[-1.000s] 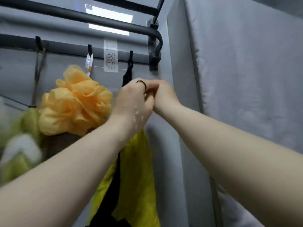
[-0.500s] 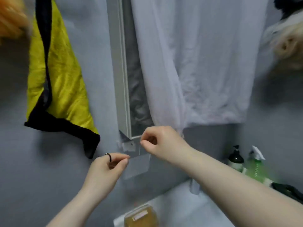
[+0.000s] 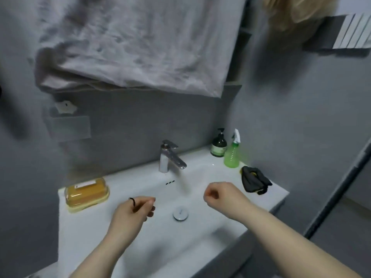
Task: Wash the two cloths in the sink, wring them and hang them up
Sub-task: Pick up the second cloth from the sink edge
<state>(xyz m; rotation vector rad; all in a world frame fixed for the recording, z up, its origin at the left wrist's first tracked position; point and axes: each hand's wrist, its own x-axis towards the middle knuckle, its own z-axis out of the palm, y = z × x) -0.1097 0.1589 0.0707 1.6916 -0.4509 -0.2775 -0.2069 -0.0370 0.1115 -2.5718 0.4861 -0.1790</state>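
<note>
The left hand (image 3: 130, 213) and right hand (image 3: 220, 195) hover empty over the white sink (image 3: 86, 233), either side of the drain plug (image 3: 180, 213); the left's fingers curl loosely, the right's tuck into the palm. A crumpled dark cloth (image 3: 254, 181) lies on the sink's right edge, near a green spray bottle (image 3: 232, 155) in the back right corner.

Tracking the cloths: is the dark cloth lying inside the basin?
No, the dark cloth lies crumpled on the sink ledge, near the green spray bottle.

Dark ring (image 3: 132, 202) on left hand (image 3: 131, 214)
</note>
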